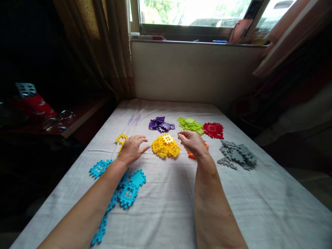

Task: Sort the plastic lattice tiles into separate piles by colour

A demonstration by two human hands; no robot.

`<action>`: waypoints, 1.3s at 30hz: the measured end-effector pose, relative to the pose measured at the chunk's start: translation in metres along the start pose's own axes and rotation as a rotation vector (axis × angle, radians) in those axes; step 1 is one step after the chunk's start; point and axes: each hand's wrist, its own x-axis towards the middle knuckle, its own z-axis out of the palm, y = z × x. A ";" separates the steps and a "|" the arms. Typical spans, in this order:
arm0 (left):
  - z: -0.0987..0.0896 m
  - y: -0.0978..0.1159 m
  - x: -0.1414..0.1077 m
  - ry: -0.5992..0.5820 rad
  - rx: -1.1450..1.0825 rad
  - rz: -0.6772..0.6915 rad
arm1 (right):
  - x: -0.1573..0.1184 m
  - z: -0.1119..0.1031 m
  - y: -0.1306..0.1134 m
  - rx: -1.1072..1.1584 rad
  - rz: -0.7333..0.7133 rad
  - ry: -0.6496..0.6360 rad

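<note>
My left hand (132,148) is open, fingers apart, over several loose yellow pieces (121,138) left of the main pile. Between my hands lies a heap of yellow interlocking plastic pieces (166,146) with notched edges and window-like grids. To the right of that heap, my right hand (193,142) has its fingers curled together; whether anything is in them is hidden. Orange pieces (192,155) show partly beneath it. Blue interlocking pieces (128,193) lie around my left forearm, which covers some of them.
Behind the yellow heap sit piles of purple (161,124), lime green (190,125) and red (213,130) pieces. A grey pile (238,154) lies at the right. All rest on a white sheet (166,221). Eyeglasses (58,118) lie on a dark side table.
</note>
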 end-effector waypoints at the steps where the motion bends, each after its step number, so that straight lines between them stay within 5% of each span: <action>1: -0.011 -0.013 -0.005 0.011 0.008 -0.039 | 0.000 -0.001 -0.001 0.007 0.019 -0.009; 4: -0.044 -0.052 -0.025 -0.087 0.077 -0.222 | -0.002 -0.002 -0.004 0.009 0.040 -0.023; 7: -0.059 -0.075 -0.042 -0.226 0.110 -0.265 | -0.002 0.000 -0.008 -0.009 0.019 -0.033; 14: -0.038 -0.074 -0.052 -0.221 0.184 -0.274 | 0.000 0.003 -0.004 0.002 0.010 -0.034; 20: -0.042 -0.078 -0.055 -0.115 0.169 -0.264 | 0.000 0.003 -0.002 -0.010 0.003 -0.023; 26: -0.035 -0.032 -0.030 -0.072 0.096 -0.092 | -0.002 -0.001 -0.011 -0.023 0.015 -0.044; 33: 0.005 0.045 0.022 -0.064 0.036 0.059 | -0.002 -0.002 -0.004 -0.013 0.038 -0.020; 39: 0.020 0.055 0.034 -0.113 0.038 -0.016 | -0.002 -0.004 -0.005 -0.024 0.034 -0.006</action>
